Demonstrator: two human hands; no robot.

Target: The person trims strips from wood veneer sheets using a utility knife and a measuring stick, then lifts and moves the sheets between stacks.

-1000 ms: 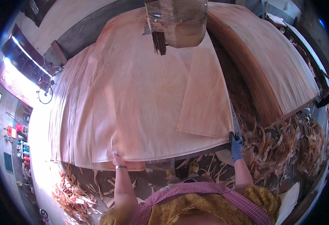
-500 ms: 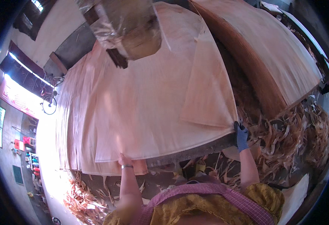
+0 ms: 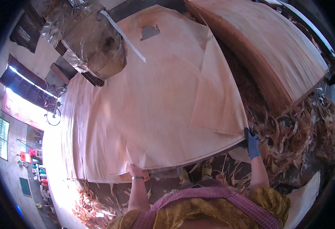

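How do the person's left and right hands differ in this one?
The left hand is bare; the right hand wears a blue and dark glove.
The left hand has a band at its wrist; none shows on the right hand.
The left hand is partway along the sheet's near edge; the right hand is at its right corner.
Both hands grip the same sheet.

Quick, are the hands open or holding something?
Left hand: closed, holding the sheet by its edge.
Right hand: at the sheet's corner; can't tell if closed.
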